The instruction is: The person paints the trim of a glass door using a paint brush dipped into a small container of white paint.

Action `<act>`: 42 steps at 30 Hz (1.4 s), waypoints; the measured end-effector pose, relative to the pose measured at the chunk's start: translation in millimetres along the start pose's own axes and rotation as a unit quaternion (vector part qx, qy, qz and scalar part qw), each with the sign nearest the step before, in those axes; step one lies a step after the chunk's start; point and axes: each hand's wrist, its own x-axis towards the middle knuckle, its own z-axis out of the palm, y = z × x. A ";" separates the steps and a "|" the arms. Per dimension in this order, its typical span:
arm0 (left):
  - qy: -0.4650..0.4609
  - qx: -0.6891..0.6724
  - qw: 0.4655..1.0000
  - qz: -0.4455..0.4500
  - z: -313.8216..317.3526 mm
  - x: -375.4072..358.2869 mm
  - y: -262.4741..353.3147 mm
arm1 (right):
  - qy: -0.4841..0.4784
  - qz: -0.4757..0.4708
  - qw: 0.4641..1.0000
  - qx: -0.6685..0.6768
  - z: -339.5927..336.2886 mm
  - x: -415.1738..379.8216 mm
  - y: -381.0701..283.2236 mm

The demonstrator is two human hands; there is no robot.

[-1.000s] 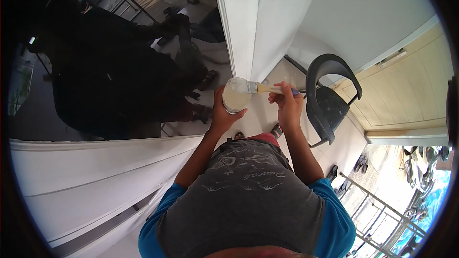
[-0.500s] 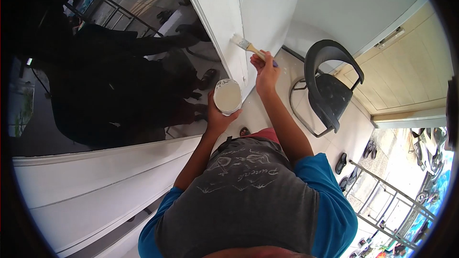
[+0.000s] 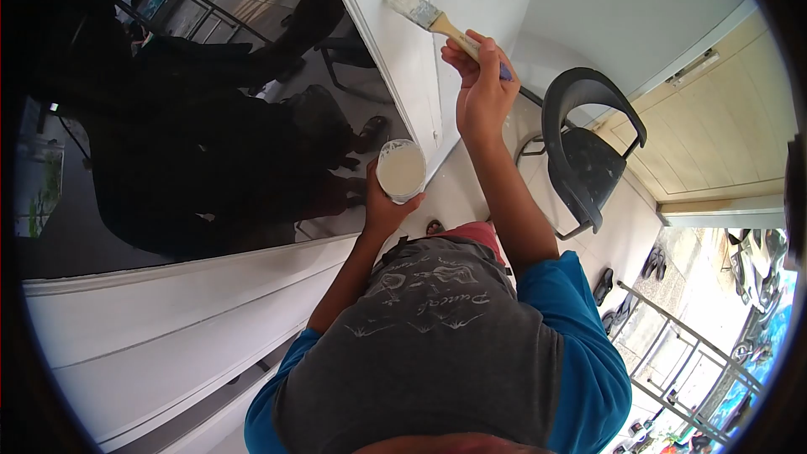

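My left hand (image 3: 389,208) is wrapped round a small tub of pale paint (image 3: 401,170), held out in front of my waist with its open top facing up. Paint smears mark the tub's inner rim. Higher up, my right hand (image 3: 487,88) grips a paintbrush (image 3: 454,34) by its pale wooden handle, whose end is blue. The brush's whitish bristles overlap the white panel (image 3: 414,76) beside the glossy black surface. Fingers of my right hand are closed about the handle, thumb along it.
A glossy black panel (image 3: 210,151) at left reflects the scene. On the right stands a black armchair (image 3: 586,160) on the tiled floor. Behind it is a cream door (image 3: 714,126). Sandals (image 3: 603,286) and a metal rail gate (image 3: 672,345) are at lower right.
My right hand has moved upward and slightly right with the paintbrush, and the bristles are now higher along the white panel. The left hand with the tub has stayed nearly still.
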 end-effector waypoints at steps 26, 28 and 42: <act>0.012 -0.010 1.000 -0.001 -4.8 5.6 -13.0 | 0.127 0.111 0.983 -0.077 -99.3 -57.9 103.1; 0.008 -0.005 1.000 0.005 -6.7 5.6 -14.6 | 0.176 0.157 0.962 -0.136 -142.5 -71.5 136.6; -0.006 -0.019 1.000 -0.007 2.1 1.2 -13.0 | -0.002 0.003 1.000 -0.005 -39.8 -14.8 48.5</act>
